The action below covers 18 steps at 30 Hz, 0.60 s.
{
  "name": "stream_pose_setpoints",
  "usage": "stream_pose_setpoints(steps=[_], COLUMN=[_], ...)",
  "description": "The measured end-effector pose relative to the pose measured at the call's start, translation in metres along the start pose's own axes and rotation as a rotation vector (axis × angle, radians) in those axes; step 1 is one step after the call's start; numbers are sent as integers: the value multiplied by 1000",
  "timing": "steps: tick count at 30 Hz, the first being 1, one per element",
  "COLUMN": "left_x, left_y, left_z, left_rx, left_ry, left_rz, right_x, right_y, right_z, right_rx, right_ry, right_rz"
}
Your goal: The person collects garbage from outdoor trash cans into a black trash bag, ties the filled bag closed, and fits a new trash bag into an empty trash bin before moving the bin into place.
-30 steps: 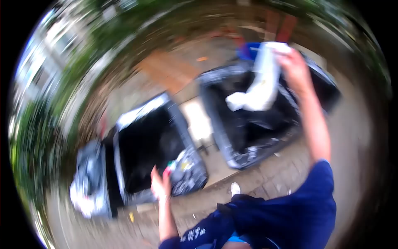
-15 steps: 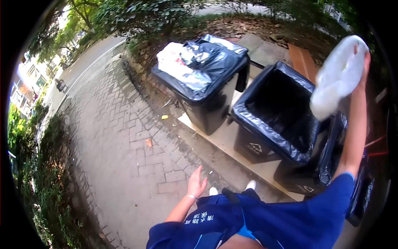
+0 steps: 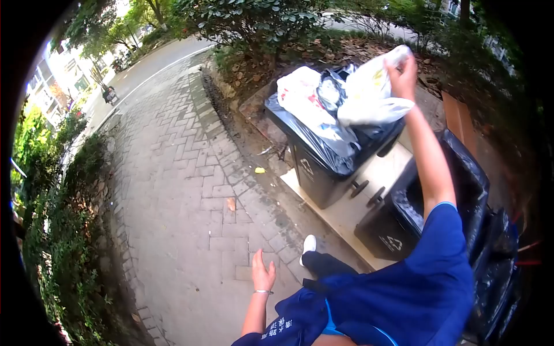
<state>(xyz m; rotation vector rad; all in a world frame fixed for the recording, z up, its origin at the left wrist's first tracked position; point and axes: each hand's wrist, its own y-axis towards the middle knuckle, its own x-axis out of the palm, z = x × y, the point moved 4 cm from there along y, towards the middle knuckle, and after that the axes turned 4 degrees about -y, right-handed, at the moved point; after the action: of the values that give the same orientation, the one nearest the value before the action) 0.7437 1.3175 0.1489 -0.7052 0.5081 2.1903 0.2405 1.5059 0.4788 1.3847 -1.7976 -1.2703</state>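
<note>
White plastic bag (image 3: pixel 369 92) in the right hand (image 3: pixel 403 76), above a heaped bin (image 3: pixel 314 179).

Nearest is the blue shirt (image 3: pixel 404 282); the left hand (image 3: pixel 264 279) is empty, fingers loosely spread over the paving (image 3: pixel 179 190). To the right, partly behind the right arm, stands 1 lined bin (image 3: pixel 378 233). Farther out, the right hand is closed on the bag's gathered top; whether the bag's bottom touches the heap, I cannot tell. As far as it shows, another white bag (image 3: pixel 300 92) already lies atop that bin, while the held bag is not yet let go. Beyond are a bush (image 3: pixel 259 23) and a road (image 3: pixel 156 66).
</note>
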Motion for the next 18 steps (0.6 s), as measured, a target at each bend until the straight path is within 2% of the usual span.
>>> stream_pose_setpoints(steps=[3, 4, 5, 6, 7, 9, 11, 14, 15, 16, 17, 18], left_x=[0, 4, 7, 8, 5, 3, -3, -1, -2, -2, 1, 4], left_y=[52, 73, 88, 100, 111, 132, 146, 190, 209, 235, 268, 302], left_z=[1, -4, -11, -19, -22, -32, -44, -55, -62, -62, -61, -60], left_rx=[36, 47, 51, 52, 71, 24, 34, -13, -60, 70, 94, 17], left_ry=[16, 15, 13, 24, 33, 23, 28, -33, -70, -12, -17, -150], left_rz=[1, -1, -17, -33, -40, -97, -94, -122, -152, -140, -154, -176], right_x=[62, 77, 96, 102, 99, 104, 108, 107, 102, 93, 85, 80], right_y=[-81, -106, -137, -171, -189, -236, -266, -286, -296, -305, -314, -319], right_z=[21, 18, 35, 42, 24, 47, 61, 90, 98, 103, 105, 106], right_rx=[-226, -243, -113, -239, -328, -157, 65, 487, 650, 812, 926, 1009], right_ry=[-567, -488, -479, -478, -623, -585, -437, -53, 103, 283, 435, 544], right_rz=[-337, -645, -963, -992, -1034, -1430, -1729, -1876, -1851, -1773, -1673, -1561])
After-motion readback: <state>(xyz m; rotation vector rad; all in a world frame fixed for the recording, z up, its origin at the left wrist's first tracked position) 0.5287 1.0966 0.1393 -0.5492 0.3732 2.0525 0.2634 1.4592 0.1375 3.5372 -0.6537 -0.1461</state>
